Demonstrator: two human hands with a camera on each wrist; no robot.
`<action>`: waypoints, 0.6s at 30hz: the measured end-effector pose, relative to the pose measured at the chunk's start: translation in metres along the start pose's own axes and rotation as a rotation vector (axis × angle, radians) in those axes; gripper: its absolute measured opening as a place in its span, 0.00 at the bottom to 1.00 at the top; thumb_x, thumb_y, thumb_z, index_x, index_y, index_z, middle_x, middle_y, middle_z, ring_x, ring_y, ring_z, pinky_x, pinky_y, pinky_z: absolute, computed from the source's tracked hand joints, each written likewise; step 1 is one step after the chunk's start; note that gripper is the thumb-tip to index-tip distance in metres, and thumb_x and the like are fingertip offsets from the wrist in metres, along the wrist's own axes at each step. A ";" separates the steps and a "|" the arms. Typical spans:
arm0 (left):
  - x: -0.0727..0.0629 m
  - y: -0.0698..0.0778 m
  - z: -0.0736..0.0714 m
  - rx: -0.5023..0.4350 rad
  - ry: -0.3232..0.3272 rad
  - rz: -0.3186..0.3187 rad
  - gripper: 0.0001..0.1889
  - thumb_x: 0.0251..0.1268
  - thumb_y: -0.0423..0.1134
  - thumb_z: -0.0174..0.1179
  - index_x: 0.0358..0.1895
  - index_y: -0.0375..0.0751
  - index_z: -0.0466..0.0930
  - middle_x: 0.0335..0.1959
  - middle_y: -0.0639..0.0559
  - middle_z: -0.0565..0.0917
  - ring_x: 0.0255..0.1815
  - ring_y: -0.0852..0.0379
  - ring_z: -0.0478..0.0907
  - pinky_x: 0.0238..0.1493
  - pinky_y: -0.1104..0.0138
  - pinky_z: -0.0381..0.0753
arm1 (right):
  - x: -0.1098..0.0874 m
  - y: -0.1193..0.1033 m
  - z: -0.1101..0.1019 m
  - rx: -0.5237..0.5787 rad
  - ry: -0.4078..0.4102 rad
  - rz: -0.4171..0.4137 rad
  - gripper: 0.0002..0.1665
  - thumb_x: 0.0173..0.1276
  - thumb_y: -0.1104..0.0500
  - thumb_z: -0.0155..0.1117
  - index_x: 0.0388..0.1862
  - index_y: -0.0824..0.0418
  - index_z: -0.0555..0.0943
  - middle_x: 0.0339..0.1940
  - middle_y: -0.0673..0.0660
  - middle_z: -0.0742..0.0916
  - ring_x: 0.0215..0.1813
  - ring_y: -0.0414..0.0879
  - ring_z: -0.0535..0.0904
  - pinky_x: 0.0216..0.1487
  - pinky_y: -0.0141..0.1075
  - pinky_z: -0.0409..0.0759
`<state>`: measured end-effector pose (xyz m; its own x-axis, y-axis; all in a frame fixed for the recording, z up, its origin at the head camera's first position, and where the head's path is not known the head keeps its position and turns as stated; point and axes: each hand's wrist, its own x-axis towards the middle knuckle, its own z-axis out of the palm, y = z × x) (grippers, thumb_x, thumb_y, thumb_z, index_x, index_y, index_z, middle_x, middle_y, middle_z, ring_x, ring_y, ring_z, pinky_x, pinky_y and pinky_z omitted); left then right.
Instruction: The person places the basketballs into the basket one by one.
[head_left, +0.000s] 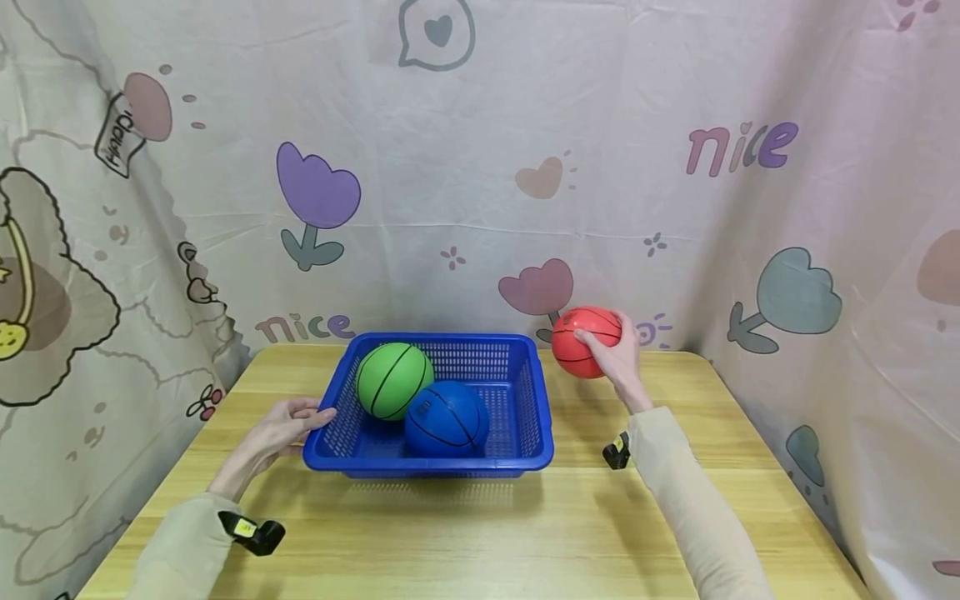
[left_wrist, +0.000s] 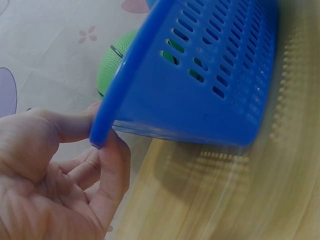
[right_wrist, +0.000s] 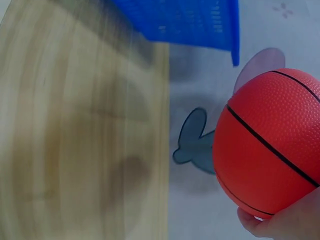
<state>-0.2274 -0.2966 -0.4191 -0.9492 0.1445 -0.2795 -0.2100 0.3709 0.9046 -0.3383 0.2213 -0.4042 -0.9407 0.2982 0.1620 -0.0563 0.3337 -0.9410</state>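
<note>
A blue plastic basket [head_left: 517, 400] with slotted walls stands on the table, holding a green ball [head_left: 393, 381] and a blue ball [head_left: 447, 419], both with black basketball lines. My left hand [head_left: 281, 429] pinches the basket's left rim; the left wrist view shows the thumb on one side of the rim [left_wrist: 117, 90] and curled fingers below it. To the right of the basket, my right hand [head_left: 618, 354] grips a red ball [head_left: 585, 340] from its right side. In the right wrist view the red ball [right_wrist: 270, 145] hangs above table height, apart from the basket.
The light wooden table [head_left: 480, 542] ends at the back against a pale printed curtain [head_left: 465, 200], which also hangs along both sides. Each wrist carries a small black camera, such as the left camera [head_left: 258, 535].
</note>
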 end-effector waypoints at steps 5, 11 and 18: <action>0.000 0.000 0.000 0.002 0.010 -0.007 0.38 0.77 0.48 0.55 0.73 0.20 0.53 0.63 0.27 0.76 0.42 0.57 0.87 0.44 0.60 0.89 | -0.003 -0.010 0.008 0.061 -0.049 -0.029 0.50 0.61 0.48 0.74 0.78 0.49 0.59 0.75 0.64 0.63 0.74 0.62 0.64 0.72 0.61 0.70; -0.001 0.001 0.001 -0.008 0.010 -0.002 0.37 0.76 0.48 0.56 0.73 0.20 0.54 0.62 0.29 0.78 0.41 0.57 0.87 0.42 0.61 0.89 | -0.011 -0.022 0.017 0.070 -0.099 -0.100 0.48 0.60 0.50 0.75 0.76 0.49 0.63 0.73 0.65 0.65 0.72 0.62 0.66 0.71 0.61 0.72; 0.000 0.000 0.000 -0.018 0.000 -0.001 0.37 0.77 0.47 0.56 0.72 0.21 0.55 0.57 0.36 0.82 0.39 0.58 0.87 0.42 0.61 0.89 | -0.016 -0.031 0.028 0.058 -0.157 -0.159 0.47 0.59 0.50 0.75 0.75 0.48 0.64 0.72 0.63 0.67 0.71 0.61 0.68 0.67 0.60 0.75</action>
<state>-0.2274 -0.2966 -0.4192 -0.9490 0.1437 -0.2807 -0.2154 0.3545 0.9099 -0.3308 0.1812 -0.3862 -0.9586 0.1020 0.2657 -0.2227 0.3122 -0.9235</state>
